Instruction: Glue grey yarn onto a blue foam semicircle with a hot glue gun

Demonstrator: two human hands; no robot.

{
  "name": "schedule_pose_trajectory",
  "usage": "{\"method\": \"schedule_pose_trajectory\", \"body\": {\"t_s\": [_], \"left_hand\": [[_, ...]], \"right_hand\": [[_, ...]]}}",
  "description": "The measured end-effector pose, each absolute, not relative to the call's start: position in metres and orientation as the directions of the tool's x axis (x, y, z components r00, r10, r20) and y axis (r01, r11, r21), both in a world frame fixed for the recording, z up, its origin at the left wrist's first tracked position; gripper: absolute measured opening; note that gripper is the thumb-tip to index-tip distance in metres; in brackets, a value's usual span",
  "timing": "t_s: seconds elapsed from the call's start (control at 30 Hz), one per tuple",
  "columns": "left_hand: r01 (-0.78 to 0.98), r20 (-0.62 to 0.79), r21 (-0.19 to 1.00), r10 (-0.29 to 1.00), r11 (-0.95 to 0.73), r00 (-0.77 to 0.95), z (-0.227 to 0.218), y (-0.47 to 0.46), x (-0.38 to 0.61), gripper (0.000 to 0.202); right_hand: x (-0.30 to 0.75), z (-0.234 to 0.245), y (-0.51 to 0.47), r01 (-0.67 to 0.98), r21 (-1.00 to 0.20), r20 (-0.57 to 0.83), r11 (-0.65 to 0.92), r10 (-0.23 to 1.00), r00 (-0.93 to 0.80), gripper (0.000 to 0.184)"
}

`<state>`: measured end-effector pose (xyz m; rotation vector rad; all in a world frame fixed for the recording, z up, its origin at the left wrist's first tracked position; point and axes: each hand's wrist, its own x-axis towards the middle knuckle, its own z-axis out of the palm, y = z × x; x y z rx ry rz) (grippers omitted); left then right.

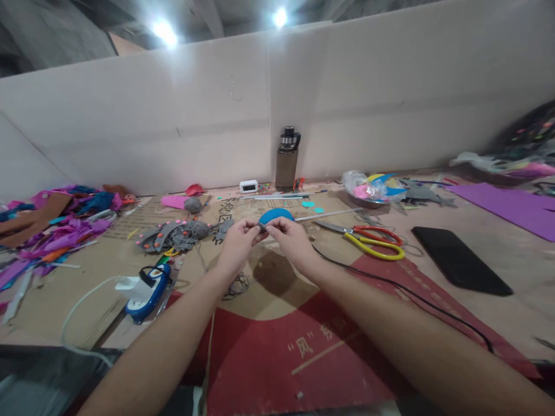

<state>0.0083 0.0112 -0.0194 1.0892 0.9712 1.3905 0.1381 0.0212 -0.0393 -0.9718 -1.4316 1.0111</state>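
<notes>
I am pinching a small grey piece (262,227) between my left hand (237,242) and right hand (291,238); it could slip among the scraps (173,236).

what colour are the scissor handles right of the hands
The scissors have one red-orange handle and one yellow, seen in the head view.

blue foam disc (277,215) at the fingertips; scissors (368,238) with red and yellow handles; purple sheet (511,208) at the bench's right edge; black pad (459,260).
</notes>
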Motion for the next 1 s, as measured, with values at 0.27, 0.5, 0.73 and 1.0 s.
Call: {"method": "schedule_pose_trajectory", "body": {"t_s": [0.27,0.5,0.73,1.0], "left_hand": [[-0.368,0.049,0.929,0.999,-0.046,-0.002,-0.011,0.006,0.01,0.02],[-0.328,0.081,0.94,0.996,-0.088,-0.033,-0.014,0.01,0.006,0.02],[-0.362,0.051,0.929,0.996,-0.074,-0.071,-0.01,0.013,-0.006,0.022],[-0.455,0.063,0.889,0.998,-0.056,0.001,-0.005,0.011,-0.006,0.011]], "right_hand": [[0.143,-0.035,0.016,0.12,-0.938,0.319,0.326,0.945,-0.072,0.019],[0.144,-0.033,0.012,0.158,-0.899,0.398,0.409,0.912,-0.098,0.016],[0.148,-0.034,0.005,0.324,-0.74,0.54,0.589,0.808,-0.237,0.015],[0.147,-0.04,0.002,0.493,-0.608,0.415,0.623,0.778,-0.472,0.023]]}}
